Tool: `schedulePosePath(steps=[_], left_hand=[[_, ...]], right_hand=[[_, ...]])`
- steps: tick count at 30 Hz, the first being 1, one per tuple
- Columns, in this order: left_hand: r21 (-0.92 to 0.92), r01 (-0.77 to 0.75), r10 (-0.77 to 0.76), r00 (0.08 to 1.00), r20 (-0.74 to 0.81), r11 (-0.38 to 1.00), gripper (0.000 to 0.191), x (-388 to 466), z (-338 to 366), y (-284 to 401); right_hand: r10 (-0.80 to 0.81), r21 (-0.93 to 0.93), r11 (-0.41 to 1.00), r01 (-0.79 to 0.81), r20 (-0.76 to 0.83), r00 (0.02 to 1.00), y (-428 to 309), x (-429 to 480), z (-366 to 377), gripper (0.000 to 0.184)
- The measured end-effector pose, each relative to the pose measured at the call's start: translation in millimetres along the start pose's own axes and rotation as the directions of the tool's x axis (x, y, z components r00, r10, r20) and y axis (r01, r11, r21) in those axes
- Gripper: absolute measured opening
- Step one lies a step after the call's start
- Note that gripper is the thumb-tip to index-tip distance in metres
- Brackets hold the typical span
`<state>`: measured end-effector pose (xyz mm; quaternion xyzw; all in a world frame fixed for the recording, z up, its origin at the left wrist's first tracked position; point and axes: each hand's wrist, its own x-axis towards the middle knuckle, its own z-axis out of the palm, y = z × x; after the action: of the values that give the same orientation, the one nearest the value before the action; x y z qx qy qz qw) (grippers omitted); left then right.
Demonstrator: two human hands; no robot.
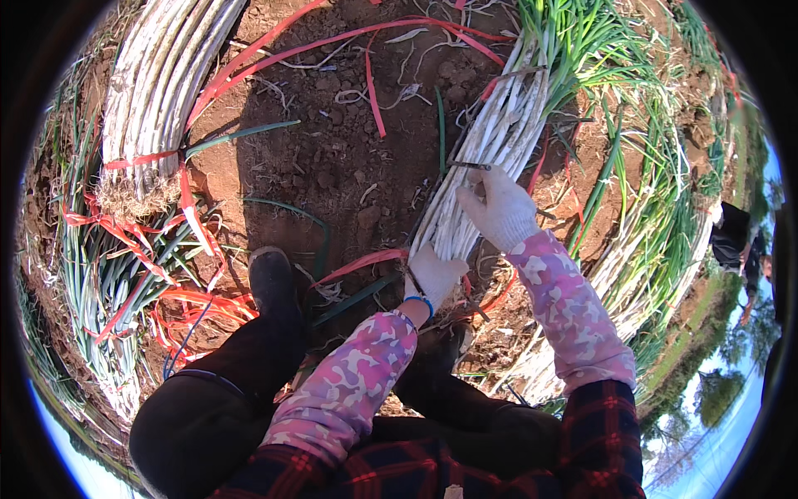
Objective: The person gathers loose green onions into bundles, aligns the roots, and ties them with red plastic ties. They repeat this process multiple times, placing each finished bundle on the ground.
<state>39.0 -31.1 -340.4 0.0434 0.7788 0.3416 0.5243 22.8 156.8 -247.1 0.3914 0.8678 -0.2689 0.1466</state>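
A bundle of long green onions (486, 143) lies on the soil in front of me, its white stems towards me and its green leaves at the top right. My left hand (435, 274), in a white knit glove, is on the lower end of the stems. My right hand (499, 206), gloved the same way, is over the right side of the stems with the fingers bent; a thin dark strip (471, 165) is at its fingertips. Whether it grips the strip is unclear. Red plastic ribbon (368, 257) runs beside my left hand.
A thick bundle of green onions (146, 100) tied with red ribbon stands out at upper left, above more onions (112, 280). Further onions (636, 249) lie along the right. Loose red ribbon (206, 305) lies near my boot (271, 280). A person (735, 240) is at far right.
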Motion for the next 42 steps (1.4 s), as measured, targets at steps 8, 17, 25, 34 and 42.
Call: schedulePosePath(steps=[8,17,25,34,42], left_hand=[[-0.553,0.081,-0.1,0.995,-0.003,0.829,0.06,-57,-20,22],[-0.892,0.335,-0.411,0.891,0.194,0.304,0.04,-59,-50,-26],[-0.876,0.466,-0.507,0.729,0.459,-0.124,0.053,-59,-34,-20],[-0.822,0.555,-0.198,0.798,0.569,-0.128,0.065,-25,-52,0],[-0.679,0.717,-0.245,0.694,0.677,0.159,0.058,-8,-74,21]], right_hand=[[0.104,0.017,0.994,-0.104,-0.007,0.995,-3,7,49,0.047],[0.104,-0.134,0.979,-0.151,-0.309,0.945,-16,3,90,0.048],[0.001,0.363,0.931,0.05,-0.14,0.99,10,-45,37,0.05],[0.311,0.298,0.87,-0.393,0.289,0.906,30,-96,73,0.057],[0.221,0.679,0.582,-0.448,0.398,0.89,46,-89,99,0.049]])
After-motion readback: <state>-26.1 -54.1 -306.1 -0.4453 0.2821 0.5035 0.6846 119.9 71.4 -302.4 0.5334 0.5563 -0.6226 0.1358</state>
